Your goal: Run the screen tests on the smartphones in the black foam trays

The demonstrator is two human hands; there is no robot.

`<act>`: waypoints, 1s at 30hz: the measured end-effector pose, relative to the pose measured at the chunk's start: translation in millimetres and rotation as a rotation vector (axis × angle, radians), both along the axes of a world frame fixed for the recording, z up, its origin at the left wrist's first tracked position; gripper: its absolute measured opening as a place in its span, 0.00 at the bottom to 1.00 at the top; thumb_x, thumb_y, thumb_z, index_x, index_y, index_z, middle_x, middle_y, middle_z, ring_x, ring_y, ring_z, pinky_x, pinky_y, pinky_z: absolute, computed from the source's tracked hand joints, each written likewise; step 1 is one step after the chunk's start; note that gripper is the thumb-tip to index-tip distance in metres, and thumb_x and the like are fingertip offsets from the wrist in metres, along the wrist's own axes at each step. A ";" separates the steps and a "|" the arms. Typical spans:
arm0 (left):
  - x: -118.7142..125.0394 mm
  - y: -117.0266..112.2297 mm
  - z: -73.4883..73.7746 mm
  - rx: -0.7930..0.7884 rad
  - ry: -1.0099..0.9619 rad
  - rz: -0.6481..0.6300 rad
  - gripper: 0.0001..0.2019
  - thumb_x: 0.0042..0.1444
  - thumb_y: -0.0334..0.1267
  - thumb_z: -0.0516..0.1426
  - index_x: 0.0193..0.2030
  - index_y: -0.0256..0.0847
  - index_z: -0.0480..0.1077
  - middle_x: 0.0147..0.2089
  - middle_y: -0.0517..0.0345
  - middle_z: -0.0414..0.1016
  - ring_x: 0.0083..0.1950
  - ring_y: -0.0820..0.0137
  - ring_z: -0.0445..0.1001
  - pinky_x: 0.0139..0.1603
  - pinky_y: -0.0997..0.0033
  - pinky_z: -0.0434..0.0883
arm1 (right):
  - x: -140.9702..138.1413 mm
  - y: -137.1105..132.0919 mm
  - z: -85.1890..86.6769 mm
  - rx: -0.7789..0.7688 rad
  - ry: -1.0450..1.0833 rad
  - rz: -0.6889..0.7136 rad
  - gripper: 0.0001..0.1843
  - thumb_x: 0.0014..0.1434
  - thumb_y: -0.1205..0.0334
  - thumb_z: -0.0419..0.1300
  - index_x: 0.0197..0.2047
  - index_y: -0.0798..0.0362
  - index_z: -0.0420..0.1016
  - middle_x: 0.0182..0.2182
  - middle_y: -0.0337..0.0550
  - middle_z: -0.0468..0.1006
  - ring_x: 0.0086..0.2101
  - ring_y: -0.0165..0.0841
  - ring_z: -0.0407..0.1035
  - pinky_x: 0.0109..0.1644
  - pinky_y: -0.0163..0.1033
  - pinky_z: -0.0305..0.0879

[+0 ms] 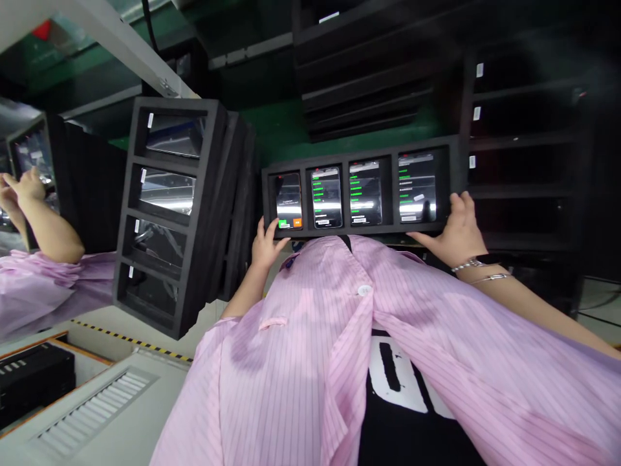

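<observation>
My left hand (266,249) grips the lower left corner of a black foam tray (359,153), and my right hand (458,233) grips its lower right end. Several smartphones (326,197) stand in separate slots of the tray, their lit screens showing lines of green text. The leftmost phone (288,200) shows a green and an orange button, just above my left hand. A metal bracelet (468,265) circles my right wrist. A pink striped smock (310,336) covers my body below the tray.
A black foam rack (167,207) holding phones stands left of the tray. Beyond it, a co-worker's arm (48,220) in a pink sleeve reaches up. Black shelves (524,162) and stacked foam trays (363,71) fill the back. Yellow-black tape (130,340) marks the floor.
</observation>
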State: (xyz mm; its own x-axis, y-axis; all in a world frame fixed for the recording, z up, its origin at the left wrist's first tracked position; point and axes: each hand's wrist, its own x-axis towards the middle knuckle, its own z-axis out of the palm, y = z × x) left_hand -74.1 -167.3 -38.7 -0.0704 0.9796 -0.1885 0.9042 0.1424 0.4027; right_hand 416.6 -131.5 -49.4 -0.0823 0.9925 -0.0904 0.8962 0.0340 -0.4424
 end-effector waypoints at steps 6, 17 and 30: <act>7.0 14.9 8.2 0.044 0.005 -0.032 0.44 0.61 0.59 0.64 0.78 0.42 0.56 0.81 0.31 0.49 0.80 0.40 0.54 0.73 0.36 0.65 | -4.6 21.8 15.7 -0.032 -0.065 0.012 0.64 0.54 0.45 0.73 0.78 0.68 0.43 0.73 0.82 0.48 0.73 0.66 0.46 0.75 0.66 0.52; 88.3 51.0 11.1 0.097 0.021 -0.365 0.30 0.64 0.57 0.62 0.70 0.52 0.70 0.82 0.47 0.50 0.84 0.41 0.39 0.80 0.27 0.41 | -96.2 21.5 20.0 0.085 0.099 0.494 0.27 0.71 0.58 0.54 0.70 0.52 0.68 0.68 0.56 0.71 0.71 0.55 0.58 0.75 0.75 0.43; 69.6 42.8 9.3 0.136 -0.023 -0.259 0.31 0.65 0.60 0.60 0.70 0.49 0.69 0.82 0.43 0.50 0.84 0.41 0.40 0.80 0.30 0.44 | -80.5 20.6 23.0 0.041 0.067 0.453 0.28 0.72 0.52 0.51 0.68 0.60 0.69 0.69 0.61 0.69 0.72 0.54 0.57 0.77 0.72 0.44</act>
